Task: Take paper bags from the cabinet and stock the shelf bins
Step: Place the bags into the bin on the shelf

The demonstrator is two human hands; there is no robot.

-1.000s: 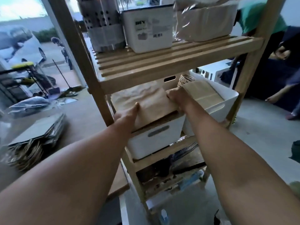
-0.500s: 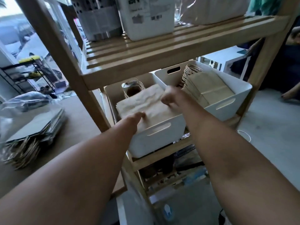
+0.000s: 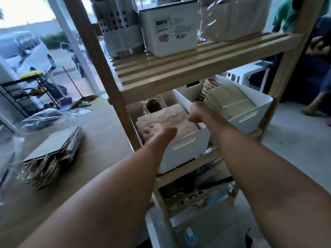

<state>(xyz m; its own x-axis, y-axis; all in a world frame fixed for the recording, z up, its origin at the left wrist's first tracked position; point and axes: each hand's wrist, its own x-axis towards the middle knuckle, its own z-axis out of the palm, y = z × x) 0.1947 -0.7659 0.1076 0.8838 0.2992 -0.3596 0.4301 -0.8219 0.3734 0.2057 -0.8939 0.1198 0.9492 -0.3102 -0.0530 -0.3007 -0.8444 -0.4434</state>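
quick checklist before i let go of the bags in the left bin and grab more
1. Bags inside the left bin: ok.
2. Handles toward the back, under the shelf: ok.
3. Left hand clear of the stack: not ok, it rests at the near left corner.
4. Right hand clear: cannot tell, fingers hidden at the far right edge.
5. Right bin stocked: ok.
6. More bags on the table: ok.

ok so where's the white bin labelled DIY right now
In the head view, the DIY bin sits on the upper wooden shelf, between the perforated metal holder and the plastic-wrapped bin.
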